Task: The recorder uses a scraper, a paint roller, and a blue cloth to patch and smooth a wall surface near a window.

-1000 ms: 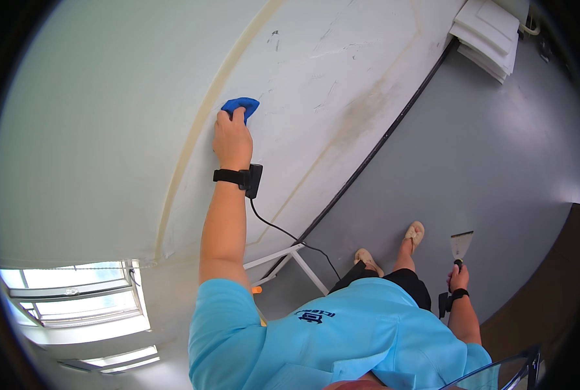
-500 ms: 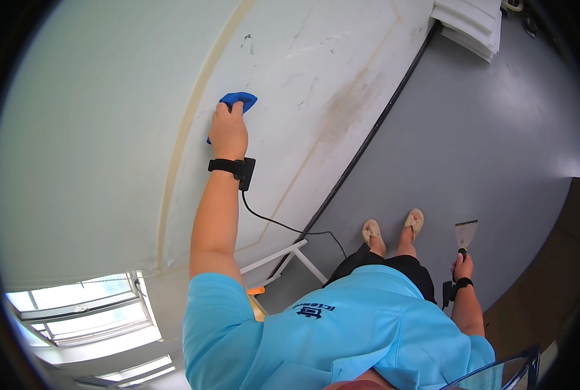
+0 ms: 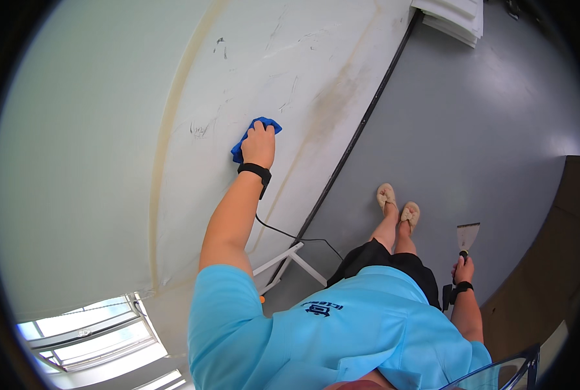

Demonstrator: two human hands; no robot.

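Observation:
With my left hand I press a crumpled blue cloth against the pale wall. My fingers are bent over it, and the palm side is hidden. Dark scuffs mark the wall to the left of the cloth, and a brownish smudge spreads beyond it to the right. Low at my right side, my right hand grips a scraper by its dark handle. Its wide metal blade points away from me over the grey floor, touching nothing.
A black strip runs where wall meets floor. Stacked white panels stand at the far end. Near my left side is a white metal frame; a thin black cable hangs from my left wrist. A window is at lower left.
My left hand and the cloth have moved right and nearer to me along the wall, uncovering dark scuffs. My feet have shifted. The scraper stays in my right hand, almost unmoved.

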